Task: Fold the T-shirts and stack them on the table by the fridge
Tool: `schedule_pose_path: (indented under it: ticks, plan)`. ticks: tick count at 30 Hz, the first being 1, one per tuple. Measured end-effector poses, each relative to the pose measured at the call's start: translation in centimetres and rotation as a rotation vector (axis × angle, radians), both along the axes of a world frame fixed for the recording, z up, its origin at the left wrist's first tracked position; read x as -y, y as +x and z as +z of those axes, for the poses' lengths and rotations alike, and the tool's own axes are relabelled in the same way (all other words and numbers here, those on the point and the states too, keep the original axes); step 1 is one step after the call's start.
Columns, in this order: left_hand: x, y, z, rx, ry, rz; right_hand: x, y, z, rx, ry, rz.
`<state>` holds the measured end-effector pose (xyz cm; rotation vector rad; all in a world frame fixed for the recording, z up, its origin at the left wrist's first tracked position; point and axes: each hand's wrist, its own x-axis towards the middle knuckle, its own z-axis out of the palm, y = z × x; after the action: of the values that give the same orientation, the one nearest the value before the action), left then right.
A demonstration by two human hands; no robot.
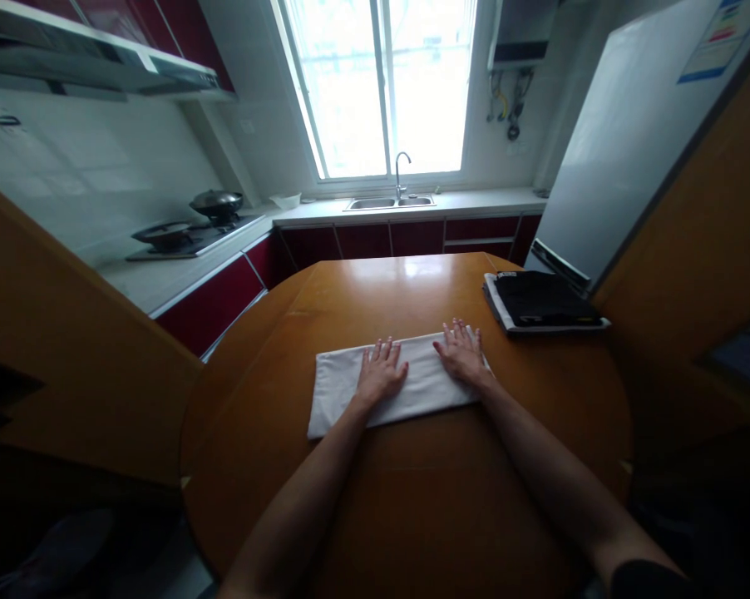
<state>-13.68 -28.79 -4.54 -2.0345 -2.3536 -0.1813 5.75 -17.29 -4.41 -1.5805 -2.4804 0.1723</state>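
Observation:
A piece of white cloth, folded into a long flat rectangle, lies on the brown wooden table. My left hand rests flat on the middle of the cloth with its fingers spread. Near the cloth's right end, my right hand is pressed down flat, fingers apart, its fingertips at the far edge. Neither hand grips anything. What kind of cloth item it is, I cannot tell.
On the table's right side lies a stack of folded dark and white cloths. Beyond the table, a counter holds a sink, and pans sit on a stove at left. A refrigerator stands at right.

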Motion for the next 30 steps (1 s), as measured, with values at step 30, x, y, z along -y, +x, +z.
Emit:
schedule_pose_path:
  ticks: [30]
  plan:
    - [1.4, -1.8, 1.6, -0.004, 0.066, 0.132, 2.9, -2.6, -0.4, -0.064, -0.085, 0.183]
